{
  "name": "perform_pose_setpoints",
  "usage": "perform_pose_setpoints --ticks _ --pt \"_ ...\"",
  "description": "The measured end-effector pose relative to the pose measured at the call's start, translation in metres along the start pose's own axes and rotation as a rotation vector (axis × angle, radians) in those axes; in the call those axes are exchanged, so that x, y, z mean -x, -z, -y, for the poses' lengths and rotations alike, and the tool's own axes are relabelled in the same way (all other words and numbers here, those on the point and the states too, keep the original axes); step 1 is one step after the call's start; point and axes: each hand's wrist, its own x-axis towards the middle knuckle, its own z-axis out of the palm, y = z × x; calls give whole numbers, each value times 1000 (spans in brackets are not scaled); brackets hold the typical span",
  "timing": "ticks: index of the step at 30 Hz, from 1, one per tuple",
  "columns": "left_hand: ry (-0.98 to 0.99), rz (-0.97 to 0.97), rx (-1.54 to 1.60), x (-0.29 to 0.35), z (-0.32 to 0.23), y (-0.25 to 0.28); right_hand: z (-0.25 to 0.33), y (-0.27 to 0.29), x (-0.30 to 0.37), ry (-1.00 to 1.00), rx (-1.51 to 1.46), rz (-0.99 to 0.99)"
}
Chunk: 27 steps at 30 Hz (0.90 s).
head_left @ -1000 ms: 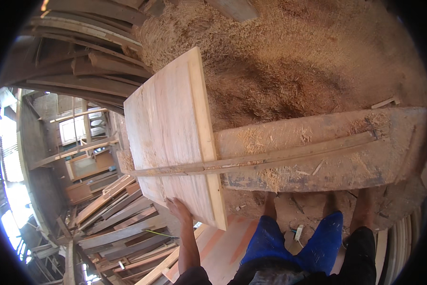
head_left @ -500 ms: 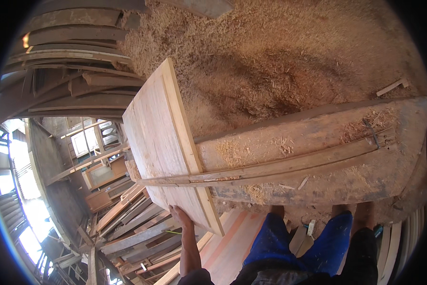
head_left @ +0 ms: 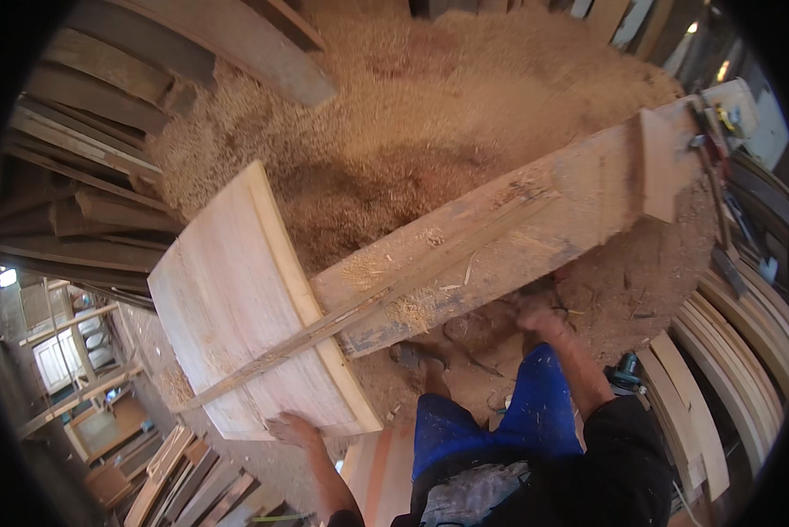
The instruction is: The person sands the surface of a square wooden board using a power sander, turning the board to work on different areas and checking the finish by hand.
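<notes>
A wide pale wooden panel (head_left: 228,299) lies across the left end of a thick, worn plank bench (head_left: 465,281). My left hand (head_left: 295,429) holds the panel's near edge, fingers over its top. A long thin wooden strip (head_left: 359,318) runs along the bench and crosses over the panel. Down beside the bench's near side, my right hand (head_left: 539,318) is empty as far as I can see, but its fingers are blurred and partly lost against dark ground.
Shavings (head_left: 465,105) heap beyond the bench. A short board (head_left: 655,167) stands at its far right end, with tools (head_left: 721,132) past it. Stacked curved boards (head_left: 737,334) lie right, near a green power tool (head_left: 625,373). More planks (head_left: 87,211) are piled left.
The view has swung to the right, showing the bench's far end. My right arm has come forward and reaches down by the bench. The left hand stays at the panel's near edge.
</notes>
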Motion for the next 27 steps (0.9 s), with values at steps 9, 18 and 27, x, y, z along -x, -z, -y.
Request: perform_pose_setpoints --ticks 9,18,27 --pt "194 83 16 9 -26 5 222 185 78 115 83 -823" --pt "-71 351 213 22 -13 30 71 217 129 -530 210 -870" --pt "-139 505 229 46 -13 58 118 253 88 -317 182 -608"
